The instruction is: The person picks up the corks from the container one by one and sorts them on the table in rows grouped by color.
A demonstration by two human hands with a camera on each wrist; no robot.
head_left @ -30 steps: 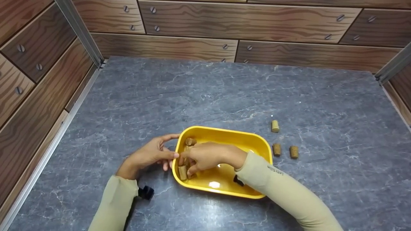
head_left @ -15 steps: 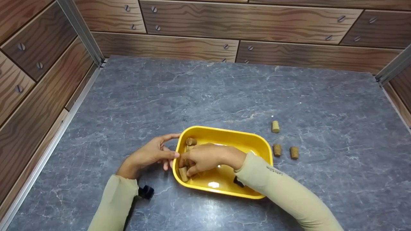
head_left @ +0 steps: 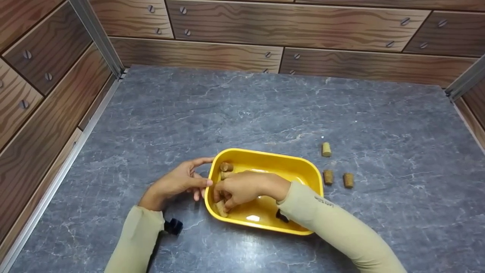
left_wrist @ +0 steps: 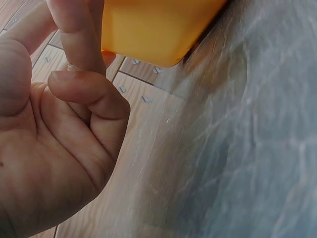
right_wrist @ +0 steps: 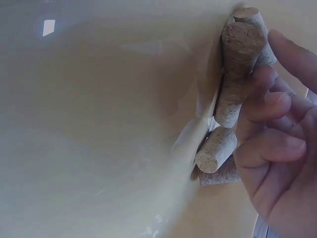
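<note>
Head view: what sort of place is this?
Probably a purpose-built work booth or recording station: a grey marble-patterned tabletop, wood-plank-patterned panels around its back and sides, and metal corner posts.

Pale beige fabric sleeves (head_left: 343,224) have dark lettering (head_left: 324,201) at right, a black boxy device (head_left: 174,226) at left cuff's (head_left: 152,217) three o'clock.

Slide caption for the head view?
Right hand among corks in a yellow tub, left hand at its rim, three corks outside.
</note>
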